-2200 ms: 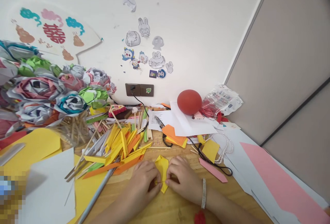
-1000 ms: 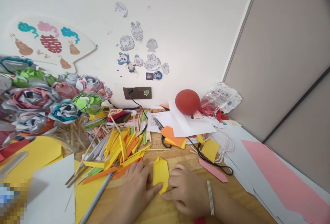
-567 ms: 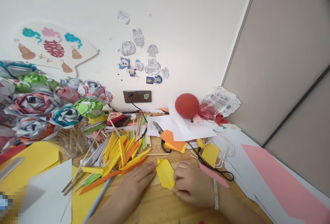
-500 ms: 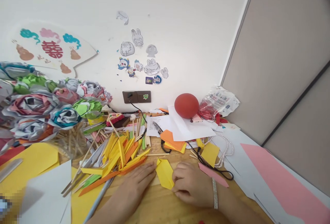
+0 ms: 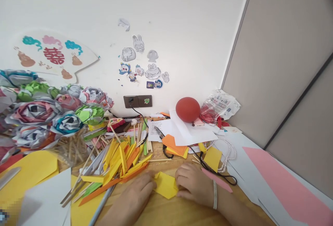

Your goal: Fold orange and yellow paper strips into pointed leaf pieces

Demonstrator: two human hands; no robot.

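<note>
On wood tbl [image 5: 158, 215] by wall [image 5: 195, 45]: R grip [image 5: 194, 183] pinching yel. paper [image 5: 165, 185]; L grip [image 5: 137, 192] unclear.

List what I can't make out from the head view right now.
All in the head view:
Yellow paper: underside, hidden by its upper face.
Grip on its ends: contact partly covered by the left hand and right hand.
White sheet's writing: too small to read.
Bottom-left object: pixelated, cut off by the left edge.
</note>
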